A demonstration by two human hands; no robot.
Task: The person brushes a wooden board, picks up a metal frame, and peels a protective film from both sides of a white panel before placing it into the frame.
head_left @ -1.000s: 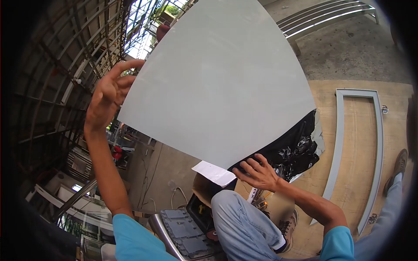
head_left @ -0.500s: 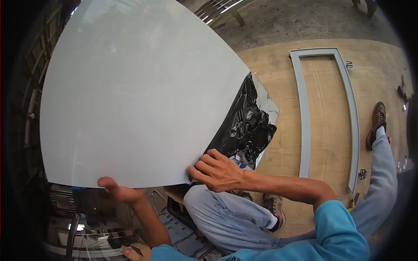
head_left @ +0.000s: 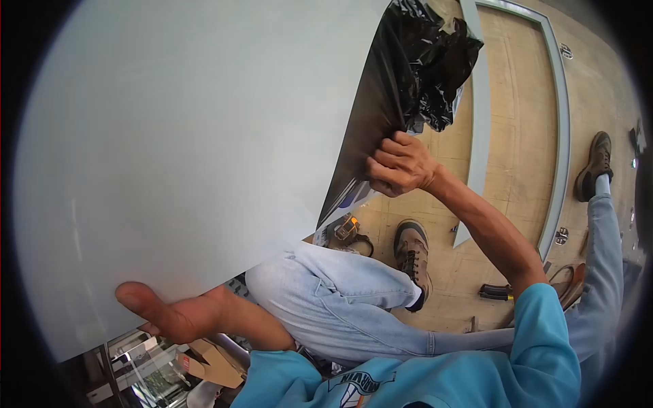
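Note:
A large pale grey sheet panel [head_left: 183,149] fills the left half of the view. My left hand [head_left: 170,316] grips its near edge, thumb on top and fingers hidden beneath. Black plastic film [head_left: 435,68] runs along the panel's right side, stretched smooth near the panel and crumpled farther up. My right hand [head_left: 401,163] is closed in a fist on that film, beside the panel's right edge.
A pale grey rectangular frame [head_left: 556,88] lies on the wooden board [head_left: 517,122] to the right. Small metal hinges [head_left: 562,236] lie beside it. A tape measure [head_left: 347,228], a black-and-yellow tool [head_left: 496,292] and a cardboard box [head_left: 214,360] are near my legs.
My right hand has moved up and right, drawing the black film away from the panel's edge. The panel appears closer and tilted, and my left hand sits lower along its near edge.

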